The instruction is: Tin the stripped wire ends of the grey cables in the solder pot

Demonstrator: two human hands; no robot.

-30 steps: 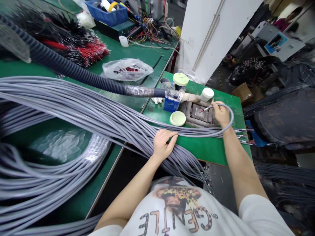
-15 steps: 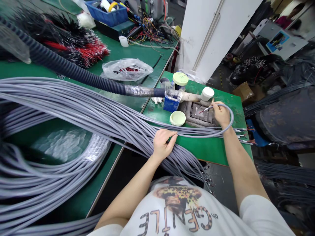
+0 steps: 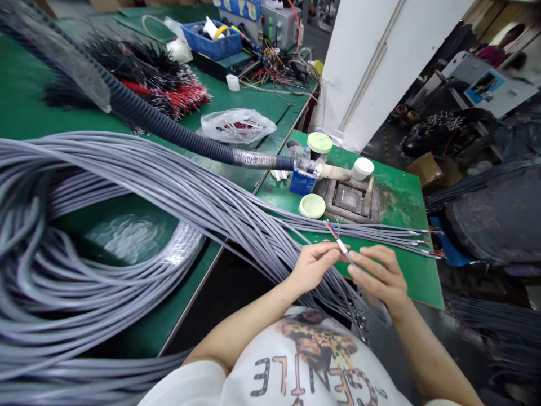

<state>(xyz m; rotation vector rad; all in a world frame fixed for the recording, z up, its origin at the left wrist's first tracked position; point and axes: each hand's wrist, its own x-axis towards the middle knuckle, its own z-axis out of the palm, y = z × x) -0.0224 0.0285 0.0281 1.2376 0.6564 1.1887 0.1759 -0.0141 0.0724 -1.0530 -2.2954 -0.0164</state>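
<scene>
A grey cable end [image 3: 342,246] with a white sleeve and fanned-out coloured wires stands between my hands, just in front of the green board. My right hand [image 3: 380,277] pinches the grey cable behind the sleeve. Fingers of my left hand [image 3: 315,265] close on the cable end from the other side, near the white sleeve. Beyond them sits the square metal pot [image 3: 350,198] in its dirty frame. Long grey cables [image 3: 236,217] run from the left, passing behind my hands, and several of their stripped ends lie at the right edge of the board.
A ribbed hose [image 3: 186,138] crosses from the upper left to a nozzle by the pot. Around it are a blue box [image 3: 302,180], a pale green dish [image 3: 312,206], a white-lidded jar [image 3: 362,168] and a green-lidded jar [image 3: 320,143]. A person is at the far upper right.
My right hand has brought the cable end from over the pot back toward my body. My left hand has left the cable bundle and moved right to meet it. The view has shifted slightly.
</scene>
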